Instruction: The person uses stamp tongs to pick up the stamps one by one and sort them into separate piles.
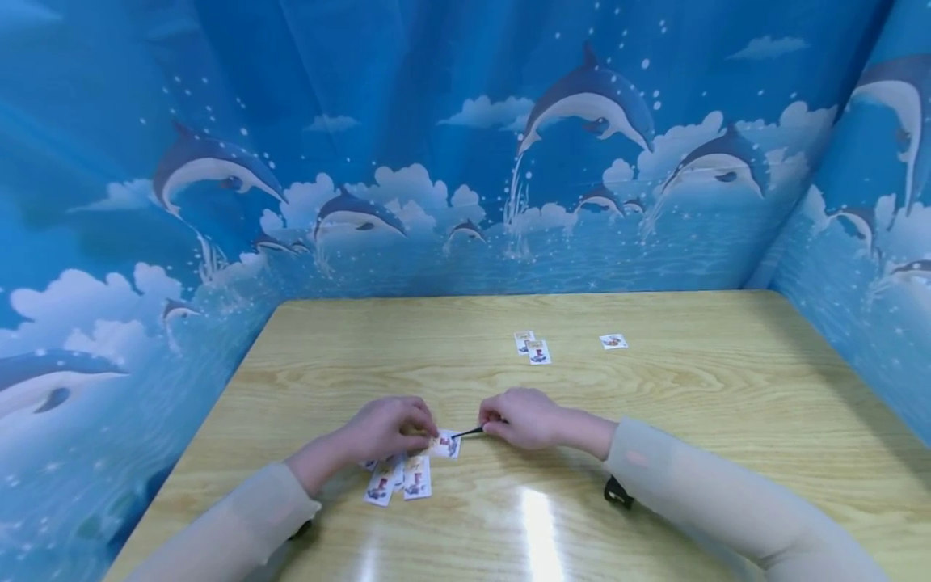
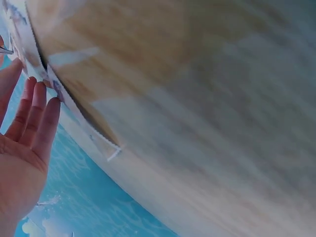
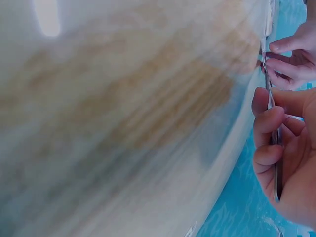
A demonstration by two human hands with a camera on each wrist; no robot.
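My left hand (image 1: pixel 393 426) rests its fingertips at the left end of a small printed card (image 1: pixel 448 444). Seen from the left wrist, the fingers of this hand (image 2: pixel 29 143) are nearly straight, their tips by the edge of a card (image 2: pixel 81 116). A thin dark tool (image 1: pixel 468 432) is gripped in my right hand (image 1: pixel 525 417), its tip at the card's right part. The right wrist view has the metal tool (image 3: pixel 277 168) between thumb and curled fingers of the right hand (image 3: pixel 291 153). Several overlapping cards (image 1: pixel 417 477) lie just below the left hand.
Two overlapping cards (image 1: pixel 538 352) and a single card (image 1: pixel 613 341) lie farther back on the wooden table (image 1: pixel 349 339). A blue curtain (image 1: pixel 436 267) with dolphins stands behind the table and along its sides.
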